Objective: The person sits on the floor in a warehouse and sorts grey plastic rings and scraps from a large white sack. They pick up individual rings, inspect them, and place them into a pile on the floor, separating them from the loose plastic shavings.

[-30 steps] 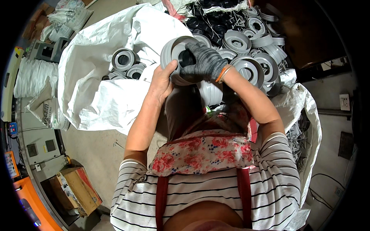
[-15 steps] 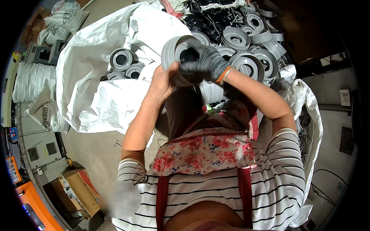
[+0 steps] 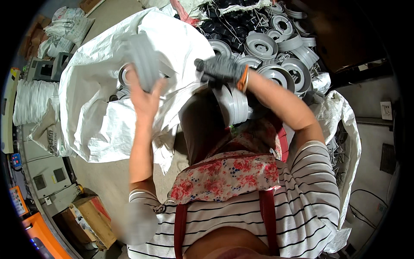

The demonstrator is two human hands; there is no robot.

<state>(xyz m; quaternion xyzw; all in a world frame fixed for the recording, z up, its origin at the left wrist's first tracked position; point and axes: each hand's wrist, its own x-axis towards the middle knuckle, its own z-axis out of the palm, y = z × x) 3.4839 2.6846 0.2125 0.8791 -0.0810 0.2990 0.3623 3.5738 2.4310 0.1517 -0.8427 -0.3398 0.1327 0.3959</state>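
My bare left hand is at the mouth of a large white woven sack, with fingers and thumb on either side of a grey ribbed plastic ring. Motion blurs that ring. Inside the sack, partly behind my hand, lie more grey rings. My right hand, in a grey glove with an orange cuff, is above my lap, fingers curled. Whatever its dark underside may hold is hidden. Just below it, a stack of grey rings rests by my thigh.
A heap of grey rings and black parts lies ahead and to the right. Another white sack stands by my right side. To the left are an open cardboard box, an orange machine and filled bags.
My left hand has moved left over the white sack, carrying the grey ring away from my right hand. The gloved right hand has come off the ring and stays near the middle.
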